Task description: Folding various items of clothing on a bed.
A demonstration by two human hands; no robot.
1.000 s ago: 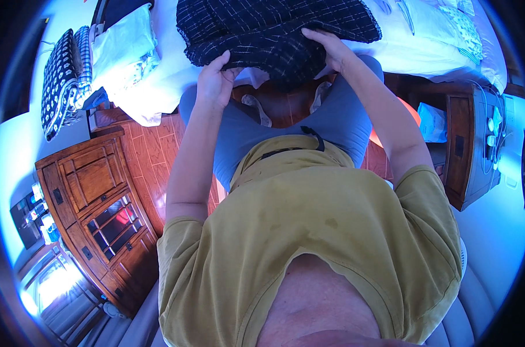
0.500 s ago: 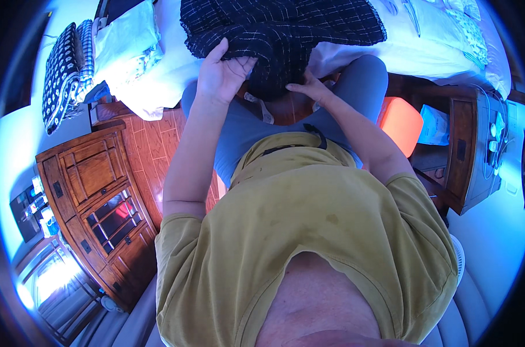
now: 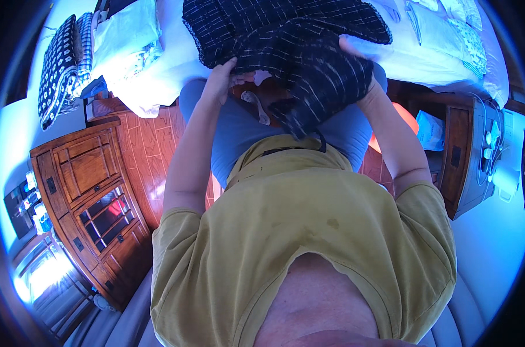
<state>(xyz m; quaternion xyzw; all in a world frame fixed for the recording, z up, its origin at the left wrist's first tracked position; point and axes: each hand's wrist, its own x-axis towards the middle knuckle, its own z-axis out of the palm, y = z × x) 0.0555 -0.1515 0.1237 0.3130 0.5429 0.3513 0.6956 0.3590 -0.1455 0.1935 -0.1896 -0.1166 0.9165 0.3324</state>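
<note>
A black cloth (image 3: 285, 40) with thin white checked lines and a fringed edge lies across the white bed, its near part hanging over the bed's edge above my lap. My left hand (image 3: 223, 81) pinches the cloth's near left edge, with the thumb on top and the fingers below. On the right side, my right hand (image 3: 369, 87) grips a raised, slightly blurred fold of the same cloth. Its thumb shows at the far side of that fold, while the cloth hides most of the fingers.
The white bed (image 3: 176, 58) spans the far side. Folded patterned textiles (image 3: 59, 75) are stacked at its left, beside a pale folded cloth (image 3: 126, 34). A wooden cabinet (image 3: 92, 168) stands left; an orange object (image 3: 404, 118) and a wooden nightstand (image 3: 454, 150) are at right.
My right hand has moved right and farther away, lifting and spreading a fold of the cloth. My left hand has shifted slightly nearer, its thumb now down on the cloth edge.
</note>
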